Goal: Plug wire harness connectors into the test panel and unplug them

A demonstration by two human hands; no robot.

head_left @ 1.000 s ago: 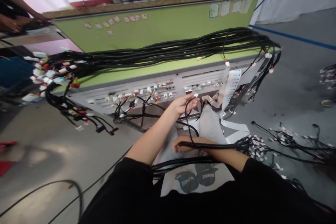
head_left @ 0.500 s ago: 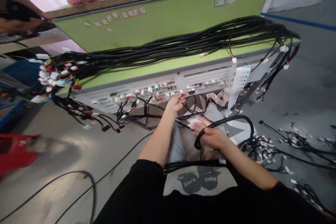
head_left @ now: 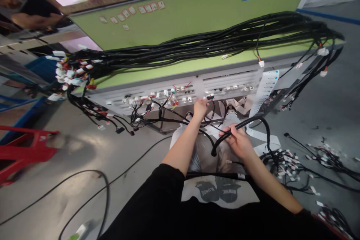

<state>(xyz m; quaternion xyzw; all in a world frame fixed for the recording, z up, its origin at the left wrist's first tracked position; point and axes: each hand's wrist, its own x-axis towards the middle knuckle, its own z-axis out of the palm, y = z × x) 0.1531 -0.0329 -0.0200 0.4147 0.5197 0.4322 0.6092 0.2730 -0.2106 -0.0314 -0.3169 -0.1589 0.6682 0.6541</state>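
My left hand (head_left: 200,105) is stretched forward to the grey connector panel (head_left: 230,81) on the front of the green bench, fingers pinched on a small plug of a black wire at a socket. My right hand (head_left: 237,141) is over my lap, fingers wrapped round a thick black cable harness (head_left: 254,120) that loops up and over to the right. Thin black wires run from the panel down between my two hands.
A long bundle of black cables (head_left: 202,47) lies along the green bench top (head_left: 180,68), its white and red connectors (head_left: 69,73) hanging off the left end. Loose harnesses (head_left: 298,161) cover the floor at right. A red stool (head_left: 25,150) stands at left. Another person's arm (head_left: 33,17) shows at upper left.
My left hand has pushed further forward to the panel. My right hand has risen from my lap and moved forward with the thick cable, whose loop now arches higher. The view has shifted.
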